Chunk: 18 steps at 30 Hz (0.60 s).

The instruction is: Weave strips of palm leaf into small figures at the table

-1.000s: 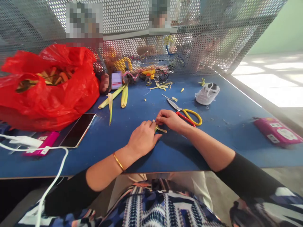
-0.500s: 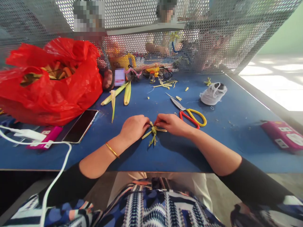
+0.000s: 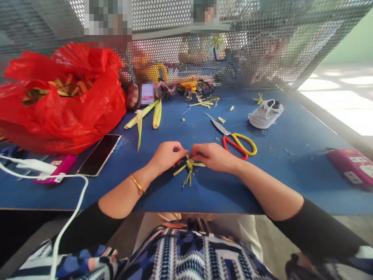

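A small figure knotted from pale green husk strips (image 3: 189, 166) lies on the blue table in front of me, its strip ends sticking out to the sides and toward me. My left hand (image 3: 170, 155) is at its far end, thumb and forefinger pinched together at the top strip. From the other side my right hand (image 3: 211, 155) meets it, fingers curled and pinched at the same upper part. My fingers partly hide that end. Just beyond my right hand lie scissors (image 3: 233, 140) with one red and one yellow handle, blades pointing away to the left.
A red plastic bag (image 3: 96, 112) full of husks stands at left, near a phone (image 3: 100, 155) and white cable (image 3: 74, 206). Husk pieces (image 3: 157, 114) lie beyond my left hand. White thread spool (image 3: 265, 114) and magenta pack (image 3: 351, 167) sit right. A perforated metal screen (image 3: 163, 46) closes the back.
My left hand's fingers have shifted slightly, the forefinger now reaching over the figure's top. My right hand's fingers have curled a little differently. The figure stays in nearly the same spot.
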### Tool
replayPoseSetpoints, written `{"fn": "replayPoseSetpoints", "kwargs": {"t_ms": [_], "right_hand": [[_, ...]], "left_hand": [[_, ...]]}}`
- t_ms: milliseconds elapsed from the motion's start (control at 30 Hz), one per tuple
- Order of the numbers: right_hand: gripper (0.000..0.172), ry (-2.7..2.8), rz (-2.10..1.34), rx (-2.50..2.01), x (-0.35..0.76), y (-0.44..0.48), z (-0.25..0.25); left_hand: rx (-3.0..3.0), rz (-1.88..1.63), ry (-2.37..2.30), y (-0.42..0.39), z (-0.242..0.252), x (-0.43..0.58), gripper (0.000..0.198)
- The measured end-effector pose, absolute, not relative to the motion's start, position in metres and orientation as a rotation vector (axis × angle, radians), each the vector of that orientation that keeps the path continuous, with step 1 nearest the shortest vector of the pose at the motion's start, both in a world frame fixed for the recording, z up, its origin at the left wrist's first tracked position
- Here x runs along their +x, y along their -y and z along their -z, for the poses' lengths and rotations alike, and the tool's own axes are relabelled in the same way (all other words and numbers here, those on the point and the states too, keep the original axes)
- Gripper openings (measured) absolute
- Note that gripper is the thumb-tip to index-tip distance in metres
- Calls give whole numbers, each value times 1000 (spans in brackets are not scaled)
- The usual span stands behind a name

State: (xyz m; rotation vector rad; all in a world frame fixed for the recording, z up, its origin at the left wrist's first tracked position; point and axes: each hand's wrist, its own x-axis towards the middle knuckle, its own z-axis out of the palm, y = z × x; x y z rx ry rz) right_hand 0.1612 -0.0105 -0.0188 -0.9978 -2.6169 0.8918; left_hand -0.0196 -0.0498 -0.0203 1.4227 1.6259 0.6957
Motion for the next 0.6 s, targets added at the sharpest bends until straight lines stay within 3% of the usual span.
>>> {"fn": "replayPoseSetpoints", "kwargs": {"t_ms": [233,600], "right_hand": [[11,2609,-769,-944,161,12,22],[11,2698,-692,-757,164,10,23]], "left_hand": [[1089,-902,-1495,54,23,-9,34],[1139,-795,-1488,48,20,-16,37]]}}
